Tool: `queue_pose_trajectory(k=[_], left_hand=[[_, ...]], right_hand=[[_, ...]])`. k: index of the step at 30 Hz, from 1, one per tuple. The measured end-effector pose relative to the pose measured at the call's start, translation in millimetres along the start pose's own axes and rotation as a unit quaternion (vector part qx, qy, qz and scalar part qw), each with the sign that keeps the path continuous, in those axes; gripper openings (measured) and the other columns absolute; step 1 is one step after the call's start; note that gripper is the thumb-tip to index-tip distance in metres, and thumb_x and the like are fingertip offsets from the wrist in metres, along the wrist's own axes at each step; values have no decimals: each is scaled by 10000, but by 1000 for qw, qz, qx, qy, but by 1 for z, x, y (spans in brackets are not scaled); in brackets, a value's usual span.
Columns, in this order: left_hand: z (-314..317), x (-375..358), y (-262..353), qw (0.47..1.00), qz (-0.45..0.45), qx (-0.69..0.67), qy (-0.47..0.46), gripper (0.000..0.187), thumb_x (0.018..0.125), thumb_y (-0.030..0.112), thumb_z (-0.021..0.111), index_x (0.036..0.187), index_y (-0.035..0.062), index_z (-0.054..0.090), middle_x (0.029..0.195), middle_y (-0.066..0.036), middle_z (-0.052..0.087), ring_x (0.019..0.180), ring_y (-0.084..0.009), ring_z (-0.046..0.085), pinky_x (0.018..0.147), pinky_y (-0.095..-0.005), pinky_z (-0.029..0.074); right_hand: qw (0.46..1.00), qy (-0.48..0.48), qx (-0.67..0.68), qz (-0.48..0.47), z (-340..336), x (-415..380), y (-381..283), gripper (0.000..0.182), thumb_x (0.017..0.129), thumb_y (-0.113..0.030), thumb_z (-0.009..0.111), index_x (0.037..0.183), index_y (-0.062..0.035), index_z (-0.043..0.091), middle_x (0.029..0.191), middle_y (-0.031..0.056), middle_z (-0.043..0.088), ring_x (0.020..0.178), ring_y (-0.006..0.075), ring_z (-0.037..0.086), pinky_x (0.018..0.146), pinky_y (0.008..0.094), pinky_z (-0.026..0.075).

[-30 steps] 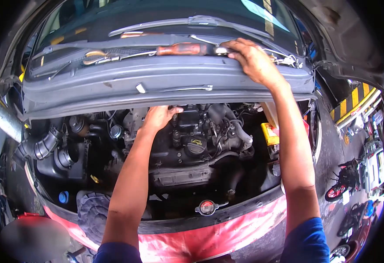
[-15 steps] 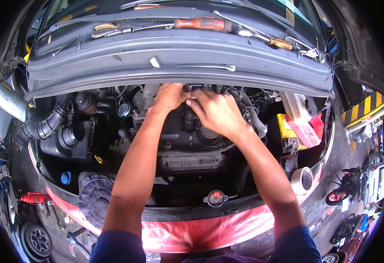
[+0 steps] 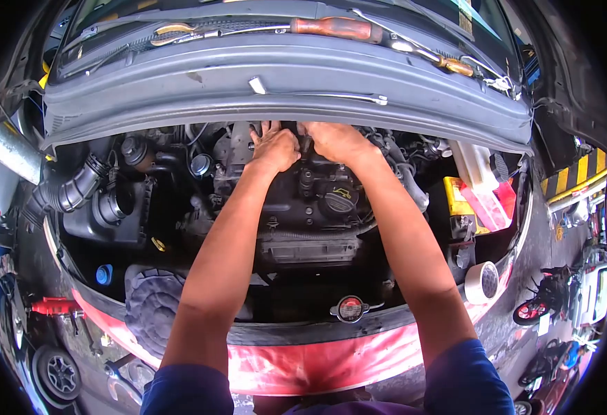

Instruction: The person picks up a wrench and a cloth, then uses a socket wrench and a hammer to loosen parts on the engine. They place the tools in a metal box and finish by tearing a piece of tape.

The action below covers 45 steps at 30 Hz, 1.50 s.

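Both hands reach to the back of a dark engine (image 3: 283, 200), just under the edge of the grey cowl panel (image 3: 200, 86). My left hand (image 3: 274, 149) rests at the engine's rear, some fingers stretched forward and others curled; whether it holds anything is not visible. Close to its right, my right hand (image 3: 331, 142) has its fingers bent inward, their tips partly hidden by the cowl edge, and what they grip cannot be made out. The black oil filler cap (image 3: 340, 200) lies nearer than my right hand.
On the cowl lie a long metal wrench (image 3: 317, 94), a red-handled screwdriver (image 3: 337, 28) and another wooden-handled tool (image 3: 456, 66). Along the front edge are a radiator cap (image 3: 350, 309), a tape roll (image 3: 481, 283) and a dark cloth (image 3: 152, 308). An intake hose (image 3: 75, 190) stands left.
My left hand has moved slightly right and its fingers have spread. My right hand has shifted back toward the cowl, uncovering the filler cap. The camera view has shifted slightly.
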State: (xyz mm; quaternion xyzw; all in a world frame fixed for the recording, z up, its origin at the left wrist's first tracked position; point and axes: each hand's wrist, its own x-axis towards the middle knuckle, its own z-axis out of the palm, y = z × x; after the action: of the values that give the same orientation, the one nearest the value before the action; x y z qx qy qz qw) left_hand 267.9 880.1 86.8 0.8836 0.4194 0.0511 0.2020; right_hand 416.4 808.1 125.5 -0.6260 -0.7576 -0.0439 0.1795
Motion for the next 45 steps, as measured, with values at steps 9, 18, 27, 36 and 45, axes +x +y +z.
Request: queue_pose_trajectory(k=[9, 18, 27, 36, 45], left_hand=[[8, 9, -6, 1000, 7, -12, -13, 182, 807, 262, 814, 988, 256, 790, 1641, -114, 278, 1553, -398, 140, 1211, -706, 137], [8, 13, -9, 999, 7, -25, -32, 178, 805, 270, 819, 978, 241, 789, 1660, -94, 256, 1558, -393, 137, 1212, -705, 132], [6, 11, -9, 999, 6, -32, -30, 177, 808, 230, 809, 983, 238, 790, 1677, -114, 210, 1560, -404, 117, 1207, -710, 145], [1, 11, -5, 998, -11, -28, -57, 273, 837, 258, 802, 1104, 206, 771, 1705, -136, 110, 1568, -416, 47, 1206, -704, 149], [-1, 9, -5, 998, -7, -27, -52, 290, 840, 269, 794, 1129, 263, 784, 1689, -117, 151, 1566, -413, 37, 1188, -741, 125]], right_hand=[[998, -37, -24, 45, -2, 4, -7, 267, 903, -197, 675, 1055, 20, 710, 1024, 261, 709, 981, 426, 693, 871, 512, 544], [996, -14, -84, -15, -5, 5, -9, 245, 845, -129, 669, 1044, 6, 717, 1005, 252, 709, 949, 424, 692, 858, 517, 543], [995, 32, -89, -8, -8, 3, -9, 286, 890, -158, 685, 1120, 9, 660, 1027, 260, 677, 1010, 451, 649, 889, 515, 507], [992, -22, -120, -3, -9, 7, -10, 284, 906, -168, 658, 1122, 16, 657, 1071, 256, 680, 1058, 447, 644, 909, 517, 505], [992, 23, -123, -22, -8, 5, -8, 220, 923, -147, 662, 1045, 36, 662, 991, 279, 678, 982, 427, 666, 852, 497, 527]])
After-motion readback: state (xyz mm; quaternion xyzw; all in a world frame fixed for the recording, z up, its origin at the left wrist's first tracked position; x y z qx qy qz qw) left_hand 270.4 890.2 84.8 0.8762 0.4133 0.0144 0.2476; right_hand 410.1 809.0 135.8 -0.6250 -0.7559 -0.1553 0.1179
